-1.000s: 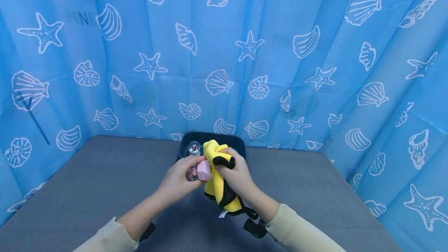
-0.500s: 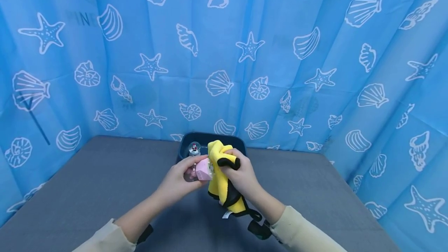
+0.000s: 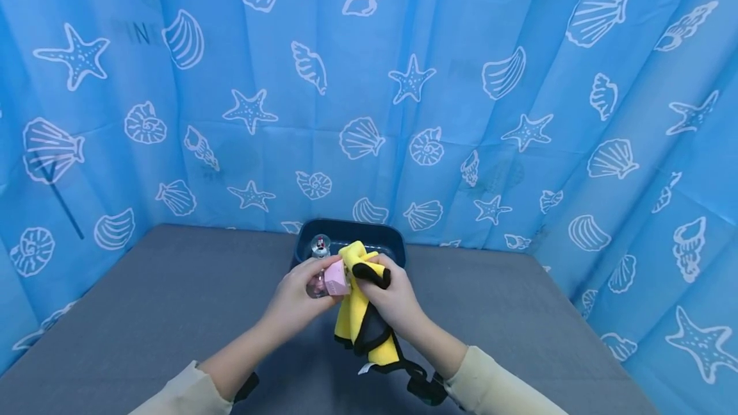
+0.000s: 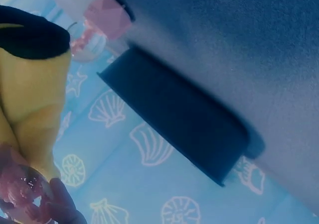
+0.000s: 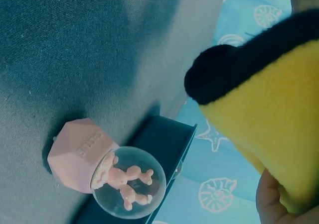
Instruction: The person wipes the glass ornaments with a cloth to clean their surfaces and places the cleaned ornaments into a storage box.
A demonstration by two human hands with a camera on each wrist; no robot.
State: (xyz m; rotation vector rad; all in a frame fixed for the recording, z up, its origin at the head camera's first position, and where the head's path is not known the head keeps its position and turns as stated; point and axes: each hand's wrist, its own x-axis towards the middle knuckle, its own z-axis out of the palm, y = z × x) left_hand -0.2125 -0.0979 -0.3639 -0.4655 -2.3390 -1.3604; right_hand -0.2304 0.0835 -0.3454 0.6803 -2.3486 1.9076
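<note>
My left hand [image 3: 301, 293] grips a small snow globe by its clear ball, with a pink figure inside; its pink faceted base [image 3: 337, 278] points right. The held snow globe [image 4: 25, 191] fills the lower left corner of the left wrist view. Bunched in my right hand [image 3: 396, 293] is a yellow cloth [image 3: 357, 303] with black edging, its upper folds right at the pink base. A second pink-based snow globe [image 5: 82, 154], with a pink balloon-dog-like figure, stands on the table before the tray; the cloth and hands hide it in the head view.
A dark blue tray [image 3: 356, 228] stands at the table's back edge. Inside its left end is a clear globe [image 3: 320, 244] with a small red and black figure. The grey table [image 3: 190, 312] meets a blue seashell curtain [image 3: 369, 107] behind.
The right hand and cloth shift slightly right, then back left and a little lower against the globe's base. The left hand keeps its grip on the globe, nearly still.
</note>
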